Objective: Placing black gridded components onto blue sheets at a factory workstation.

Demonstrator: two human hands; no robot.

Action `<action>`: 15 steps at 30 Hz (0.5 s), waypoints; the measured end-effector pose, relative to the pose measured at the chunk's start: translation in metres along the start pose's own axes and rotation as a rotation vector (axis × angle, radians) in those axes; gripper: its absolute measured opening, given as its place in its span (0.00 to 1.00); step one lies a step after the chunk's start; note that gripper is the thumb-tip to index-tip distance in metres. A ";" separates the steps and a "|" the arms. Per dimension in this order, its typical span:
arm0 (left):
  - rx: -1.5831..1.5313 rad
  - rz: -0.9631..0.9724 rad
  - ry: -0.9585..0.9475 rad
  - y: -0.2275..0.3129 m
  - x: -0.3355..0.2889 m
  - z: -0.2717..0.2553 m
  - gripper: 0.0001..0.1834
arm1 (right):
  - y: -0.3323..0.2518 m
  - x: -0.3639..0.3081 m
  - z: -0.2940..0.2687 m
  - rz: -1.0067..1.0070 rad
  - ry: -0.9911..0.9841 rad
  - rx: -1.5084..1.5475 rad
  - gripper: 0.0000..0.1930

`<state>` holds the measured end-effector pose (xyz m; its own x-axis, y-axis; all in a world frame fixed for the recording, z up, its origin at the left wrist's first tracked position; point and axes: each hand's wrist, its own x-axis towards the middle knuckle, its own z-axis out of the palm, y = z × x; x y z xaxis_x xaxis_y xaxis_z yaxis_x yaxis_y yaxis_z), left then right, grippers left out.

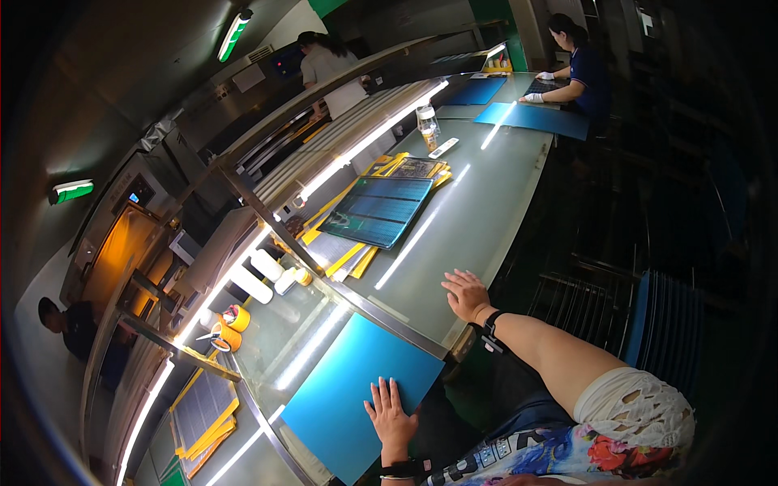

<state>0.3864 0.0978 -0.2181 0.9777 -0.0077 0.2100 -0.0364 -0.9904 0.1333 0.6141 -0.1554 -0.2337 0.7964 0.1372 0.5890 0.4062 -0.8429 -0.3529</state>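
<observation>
A glossy blue rectangular sheet (348,389) lies on the glass-topped table, its near edge toward me. My left hand (392,423) rests flat on this sheet near that edge, fingers spread and palm down. Further to the right, my right hand (468,296) is stretched out by the table's front edge, fingers apart and holding nothing. Whether it touches the glass tabletop (442,267) I cannot tell. Beyond it, a dark teal panel with a gridded surface (381,211) lies on a stack of yellow-edged screens (353,257).
White bottles (252,283) and yellow tape rolls (235,317) stand at the back, under a lamp-lit shelf. More yellow-edged frames (204,413) lie at left. A co-worker (590,81) handles a dark panel by another blue sheet (535,121). A rack of panels (660,324) stands at right.
</observation>
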 end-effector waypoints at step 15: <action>0.026 -0.009 -0.031 0.001 0.000 -0.001 0.49 | -0.001 0.000 -0.002 0.005 -0.006 0.002 0.16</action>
<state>0.3863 0.0973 -0.2171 0.9838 -0.0027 0.1790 -0.0226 -0.9938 0.1092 0.6133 -0.1557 -0.2318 0.8011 0.1367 0.5827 0.4033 -0.8427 -0.3567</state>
